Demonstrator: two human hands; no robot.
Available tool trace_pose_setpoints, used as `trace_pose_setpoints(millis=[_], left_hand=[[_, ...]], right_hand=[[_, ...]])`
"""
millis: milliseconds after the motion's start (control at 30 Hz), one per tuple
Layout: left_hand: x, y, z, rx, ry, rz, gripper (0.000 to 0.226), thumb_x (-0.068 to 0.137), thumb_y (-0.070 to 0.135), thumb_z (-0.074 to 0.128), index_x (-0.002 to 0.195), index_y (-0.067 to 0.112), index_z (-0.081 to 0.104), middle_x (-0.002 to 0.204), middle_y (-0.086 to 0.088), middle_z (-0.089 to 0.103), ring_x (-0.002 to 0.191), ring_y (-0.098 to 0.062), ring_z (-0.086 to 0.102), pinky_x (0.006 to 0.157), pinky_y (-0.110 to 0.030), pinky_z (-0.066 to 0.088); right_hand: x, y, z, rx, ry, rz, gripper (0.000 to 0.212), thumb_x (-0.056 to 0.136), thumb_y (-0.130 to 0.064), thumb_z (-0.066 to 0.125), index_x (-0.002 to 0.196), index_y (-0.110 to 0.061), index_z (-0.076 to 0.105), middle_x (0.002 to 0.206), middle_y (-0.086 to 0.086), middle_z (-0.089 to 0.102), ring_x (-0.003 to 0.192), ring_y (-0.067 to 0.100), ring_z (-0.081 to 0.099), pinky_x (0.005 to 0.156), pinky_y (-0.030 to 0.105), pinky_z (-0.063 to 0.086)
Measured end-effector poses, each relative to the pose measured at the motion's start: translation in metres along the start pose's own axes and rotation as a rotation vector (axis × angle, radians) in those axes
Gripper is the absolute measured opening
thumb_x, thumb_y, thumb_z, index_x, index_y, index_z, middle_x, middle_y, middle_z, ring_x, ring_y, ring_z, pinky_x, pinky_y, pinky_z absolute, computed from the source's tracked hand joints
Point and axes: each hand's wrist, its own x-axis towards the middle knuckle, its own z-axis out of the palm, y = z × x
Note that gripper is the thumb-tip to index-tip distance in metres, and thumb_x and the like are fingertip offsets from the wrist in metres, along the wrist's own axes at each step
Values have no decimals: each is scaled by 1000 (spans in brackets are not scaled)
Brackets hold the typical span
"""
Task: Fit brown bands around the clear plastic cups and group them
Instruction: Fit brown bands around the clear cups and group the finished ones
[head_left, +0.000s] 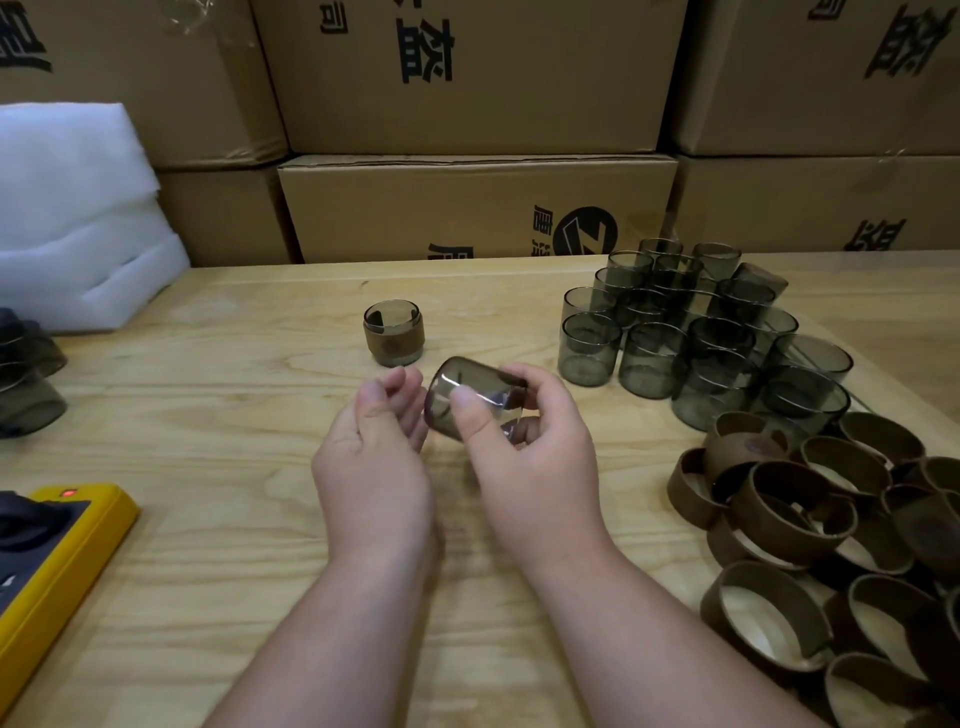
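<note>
Farthest to the left of the hands, at the frame edge, a yellow device (57, 561) with a lit red indicator lies on the wooden table (249, 447); beyond it rest a few smoky cups (28, 379) on their sides and a stack of white foam sheets (78, 218). Ahead of the left hand and apart from it stands one banded cup (394, 332), upright, a brown band around its lower body. Left hand (376, 452): raised above the table, fingers loosely curved, holding nothing, close beside the rim of the held cup; whether it touches the cup cannot be told. Between the two hands, a bare clear cup (470, 397) is tipped on its side with its mouth toward the left hand. Right hand (524, 441): thumb pressed on the near wall of this cup, fingers curled around its far side and base, gripping it above the table. Ahead and to the right of the right hand, a cluster of unbanded cups (691, 332) stands upright, some stacked. Nearer and to the right, a loose pile of brown bands (810, 525) lies on the table. Behind everything, cardboard cartons (467, 156) with printed characters form a wall.
</note>
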Motion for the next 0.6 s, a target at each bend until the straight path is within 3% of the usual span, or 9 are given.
trace_pose_setpoints(millis=[100,167,200,267,367,467,533,600], left_hand=[[-2,-1,1,-66,-174,-104,19,108,27,48,122,29,61,120,4,75,110,-9,72,90,-25,59],[-7,-3,2,-61,-335,-138,43,95,39,68,135,32,52,123,1,75,108,-10,72,85,-24,59],[-9,-5,2,-22,-427,-113,52,88,40,73,135,32,52,122,1,75,107,-10,73,85,-24,59],[-13,-7,2,106,-544,-2,43,85,31,73,126,22,63,117,0,77,108,-13,72,87,-24,57],[-14,-6,1,138,-512,45,37,86,17,79,121,15,68,112,0,78,106,-13,73,86,-23,56],[-13,-8,2,262,-432,70,52,82,8,84,128,18,62,119,5,74,109,-9,71,91,-26,55],[-15,-10,2,395,-386,116,59,74,22,89,125,28,62,117,14,73,104,-1,70,88,-24,55],[-17,-10,1,490,-363,131,64,64,41,86,123,36,61,114,20,72,101,0,69,86,-26,56]], right_hand=[[4,0,-1,171,50,79,44,79,-50,71,119,-39,55,109,-14,70,86,9,72,81,43,62],[5,1,-1,287,60,103,40,84,-47,66,119,-32,53,108,-5,74,93,15,75,84,48,61],[5,1,-2,313,60,104,38,86,-49,63,117,-29,54,106,-3,76,94,17,76,84,46,61],[4,2,-2,290,69,114,45,87,-61,56,115,-27,58,103,-1,77,99,19,75,90,48,59],[5,3,-1,216,97,141,51,88,-63,47,121,-28,64,114,-7,74,111,10,69,101,45,54],[6,0,-2,161,114,125,42,88,-52,47,127,-40,60,117,-25,66,110,-14,60,95,20,47],[6,-1,-3,131,122,102,40,86,-51,50,124,-41,58,116,-25,63,111,-12,58,89,15,44],[4,-2,-3,90,120,77,38,84,-51,56,120,-39,59,123,-15,62,117,1,58,90,21,48]])
